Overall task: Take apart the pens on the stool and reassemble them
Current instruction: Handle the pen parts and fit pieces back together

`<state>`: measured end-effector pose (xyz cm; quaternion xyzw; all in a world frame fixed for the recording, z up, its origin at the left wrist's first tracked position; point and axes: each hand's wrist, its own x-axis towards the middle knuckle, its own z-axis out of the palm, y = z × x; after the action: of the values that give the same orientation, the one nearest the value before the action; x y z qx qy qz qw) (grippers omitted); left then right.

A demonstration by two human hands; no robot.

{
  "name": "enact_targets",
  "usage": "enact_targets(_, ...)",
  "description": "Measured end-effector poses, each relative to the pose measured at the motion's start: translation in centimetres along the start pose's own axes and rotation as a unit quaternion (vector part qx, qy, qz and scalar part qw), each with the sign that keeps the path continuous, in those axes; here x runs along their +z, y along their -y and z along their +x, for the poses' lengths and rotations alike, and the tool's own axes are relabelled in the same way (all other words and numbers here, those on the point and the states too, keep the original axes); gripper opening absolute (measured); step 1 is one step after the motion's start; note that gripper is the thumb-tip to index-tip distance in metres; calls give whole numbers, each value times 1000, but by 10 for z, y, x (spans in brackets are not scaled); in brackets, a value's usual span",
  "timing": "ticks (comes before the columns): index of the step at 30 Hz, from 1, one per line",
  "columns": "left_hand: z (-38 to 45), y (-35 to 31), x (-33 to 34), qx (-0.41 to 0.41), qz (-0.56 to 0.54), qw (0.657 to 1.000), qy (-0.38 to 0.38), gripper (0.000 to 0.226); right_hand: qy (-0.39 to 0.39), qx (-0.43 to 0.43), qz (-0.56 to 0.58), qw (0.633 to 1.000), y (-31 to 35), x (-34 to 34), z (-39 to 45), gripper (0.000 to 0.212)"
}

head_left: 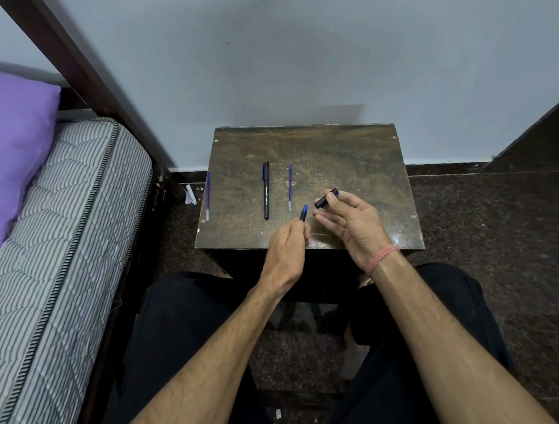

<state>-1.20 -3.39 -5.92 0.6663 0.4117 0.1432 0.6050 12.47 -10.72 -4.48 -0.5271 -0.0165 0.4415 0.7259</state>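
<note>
A worn brown wooden stool [349,164] stands against the wall. On it lie a whole black pen [266,190] and, to its right, a thin blue refill [290,186]. My left hand [288,250] grips a black pen barrel [303,212] whose blue tip points up and away. My right hand [352,221] pinches a short black pen cap [326,198] between thumb and forefinger, with the other fingers spread. Cap and barrel are a little apart. Both hands hover over the stool's front edge.
Another blue refill [207,195] lies off the stool's left edge, seemingly on the floor. A striped mattress [64,237] with a purple pillow [12,143] is at the left. Dark speckled floor [497,234] surrounds the stool. My black-trousered knees flank it.
</note>
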Motion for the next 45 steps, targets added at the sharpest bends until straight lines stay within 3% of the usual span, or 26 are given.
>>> enact_targets(8,3,5,5,-23,-24,999,-4,29,5,-22,-74,997,-7,-1,2,23)
enact_targets(12,2,3,11,-9,-18,1000,-3,34,-63,-61,-149,985,-1,-4,14,29)
enact_targets(17,9,-6,20,7,-16,1000,-7,36,-184,-156,-359,902,23,-22,42,25)
enact_targets(22,20,-6,24,34,33,999,-15,24,-211,-170,-519,810,34,-25,60,20)
enact_targets(27,23,-7,21,13,55,998,-30,31,-212,-185,-556,782,24,-16,63,30)
enact_targets(30,22,-7,20,-17,15,999,-37,33,-215,-176,-540,795,22,-14,57,39)
enact_targets(32,22,-7,20,-12,15,999,-39,34,-196,-178,-503,823,24,-17,47,40)
enact_targets(34,22,-8,18,-1,16,999,-35,34,-175,-177,-414,876,27,-21,30,31)
enact_targets(38,15,-6,17,22,4,1000,-10,34,-113,-156,-353,915,12,-18,-1,10)
enact_targets(41,9,2,17,52,20,998,-2,34,-49,-111,-262,957,-4,-9,-8,9)
enact_targets(45,4,11,20,49,1,998,34,21,-83,-62,-190,976,-13,-5,0,20)
